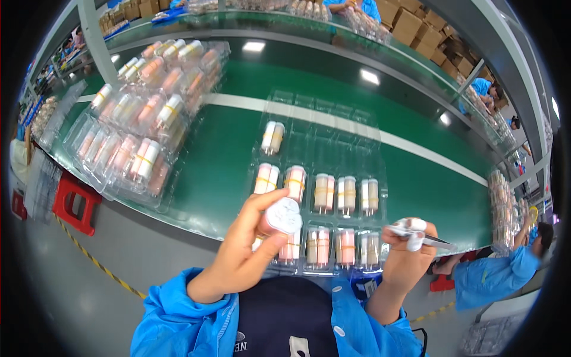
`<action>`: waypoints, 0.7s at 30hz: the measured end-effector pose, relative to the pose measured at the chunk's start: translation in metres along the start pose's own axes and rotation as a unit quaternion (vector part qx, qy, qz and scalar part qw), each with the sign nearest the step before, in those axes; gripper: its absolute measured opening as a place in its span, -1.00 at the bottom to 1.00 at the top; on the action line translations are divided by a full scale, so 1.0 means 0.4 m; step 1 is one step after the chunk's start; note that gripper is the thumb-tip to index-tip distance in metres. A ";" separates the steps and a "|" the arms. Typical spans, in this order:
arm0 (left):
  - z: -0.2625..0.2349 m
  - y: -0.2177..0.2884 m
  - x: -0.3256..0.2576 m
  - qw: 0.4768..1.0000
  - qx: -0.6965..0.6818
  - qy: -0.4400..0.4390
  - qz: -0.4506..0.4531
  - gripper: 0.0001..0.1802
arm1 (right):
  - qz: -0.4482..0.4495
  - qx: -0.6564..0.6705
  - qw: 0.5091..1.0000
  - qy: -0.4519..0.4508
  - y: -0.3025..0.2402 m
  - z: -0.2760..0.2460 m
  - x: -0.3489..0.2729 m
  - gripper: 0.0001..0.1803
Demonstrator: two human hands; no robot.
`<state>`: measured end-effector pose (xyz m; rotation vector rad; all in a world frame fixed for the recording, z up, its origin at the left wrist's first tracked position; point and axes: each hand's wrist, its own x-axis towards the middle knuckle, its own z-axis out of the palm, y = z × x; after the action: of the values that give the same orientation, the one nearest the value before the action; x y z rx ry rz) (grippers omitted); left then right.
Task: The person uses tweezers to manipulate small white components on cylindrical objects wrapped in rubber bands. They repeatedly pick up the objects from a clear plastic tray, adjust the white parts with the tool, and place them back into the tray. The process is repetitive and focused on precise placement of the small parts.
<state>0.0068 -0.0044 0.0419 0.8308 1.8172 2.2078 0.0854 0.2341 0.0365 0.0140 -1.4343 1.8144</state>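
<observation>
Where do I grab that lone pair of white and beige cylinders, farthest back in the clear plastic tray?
I'd pinch the banded white and beige cylinder pair across its outer sides at the yellow elastic band, coming from above and slightly right. The band wraps both, so they should lift together; no pair sits immediately right, leaving finger room.

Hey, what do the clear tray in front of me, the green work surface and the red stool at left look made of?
Clear tray: probably thin, glossy plastic; green shows through, edges glint.

Green work surface: perhaps rubber or vinyl, smooth and fairly shiny, as lamps reflect in it.

Red stool: likely moulded plastic, uniformly coloured with rounded cut-outs.
</observation>
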 end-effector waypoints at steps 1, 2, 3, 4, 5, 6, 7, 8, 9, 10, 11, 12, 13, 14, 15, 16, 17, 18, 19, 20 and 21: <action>-0.001 -0.001 0.001 0.997 0.068 -0.042 0.017 -0.43 | 0.000 -0.010 0.999 -0.036 -0.008 0.031 -0.011 -0.72; 0.003 -0.009 -0.003 0.995 0.078 -0.046 0.032 -0.43 | -0.011 0.000 0.998 -0.064 -0.019 0.077 -0.020 -0.76; 0.006 -0.023 -0.006 0.994 0.089 -0.048 0.048 -0.43 | -0.014 -0.005 0.996 -0.092 -0.013 0.095 -0.022 -0.77; 0.009 -0.032 -0.011 0.992 0.100 -0.049 0.063 -0.43 | -0.016 -0.008 0.993 -0.120 -0.008 0.108 -0.024 -0.78; 0.014 -0.034 -0.010 0.993 0.083 -0.046 0.073 -0.42 | -0.018 -0.016 0.990 -0.137 -0.007 0.120 -0.023 -0.77; 0.018 -0.035 -0.013 0.992 0.090 -0.044 0.075 -0.42 | -0.020 -0.024 0.987 -0.156 -0.010 0.132 -0.023 -0.77; 0.020 -0.035 -0.018 0.991 0.098 -0.042 0.077 -0.42 | -0.022 -0.031 0.984 -0.174 -0.012 0.141 -0.024 -0.76; 0.018 -0.036 -0.020 0.991 0.104 -0.038 0.077 -0.43 | -0.006 -0.038 0.982 -0.184 -0.013 0.151 -0.022 -0.75; 0.012 -0.037 -0.021 0.990 0.108 -0.050 0.073 -0.43 | 0.010 -0.045 0.980 -0.193 -0.014 0.159 -0.021 -0.75; 0.003 -0.037 -0.020 0.989 0.113 -0.061 0.069 -0.43 | 0.026 -0.052 0.977 -0.203 -0.013 0.167 -0.020 -0.74; -0.002 -0.040 -0.019 0.988 0.117 -0.074 0.065 -0.44 | 0.036 -0.049 0.976 -0.211 -0.011 0.174 -0.016 -0.74; 0.000 -0.041 -0.018 0.989 0.116 -0.062 0.074 -0.43 | 0.036 -0.056 0.974 -0.216 -0.007 0.175 -0.014 -0.74; 0.006 -0.038 -0.016 0.989 0.114 -0.050 0.083 -0.42 | 0.035 -0.062 0.973 -0.221 -0.004 0.174 -0.013 -0.74; 0.009 -0.037 -0.015 0.989 0.112 -0.036 0.093 -0.42 | 0.035 -0.069 0.971 -0.228 0.000 0.174 -0.011 -0.74; 0.008 -0.037 -0.013 0.988 0.119 -0.038 0.093 -0.41 | 0.022 -0.074 0.969 -0.235 0.003 0.175 -0.009 -0.74; 0.007 -0.036 -0.011 0.987 0.126 -0.040 0.094 -0.41 | 0.009 -0.080 0.967 -0.242 0.006 0.177 -0.006 -0.74; 0.006 -0.035 -0.009 0.986 0.134 -0.041 0.095 -0.40 | -0.004 -0.086 0.965 -0.249 0.008 0.178 -0.004 -0.74; 0.005 -0.033 -0.006 0.983 0.145 -0.044 0.098 -0.40 | 0.004 -0.087 0.965 -0.249 0.009 0.178 -0.004 -0.74; 0.003 -0.030 -0.004 0.981 0.156 -0.048 0.102 -0.40 | 0.012 -0.089 0.964 -0.249 0.008 0.178 -0.005 -0.75; 0.003 -0.029 -0.003 0.979 0.168 -0.051 0.106 -0.39 | 0.019 -0.090 0.964 -0.248 0.008 0.178 -0.004 -0.75; 0.003 -0.030 -0.002 0.978 0.173 -0.052 0.107 -0.39 | 0.020 -0.087 0.964 -0.249 0.009 0.178 -0.004 -0.75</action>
<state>0.0055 -0.0010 0.0304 1.2356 2.1852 1.9403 0.0526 0.1748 0.0582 0.3785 -1.9512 1.7842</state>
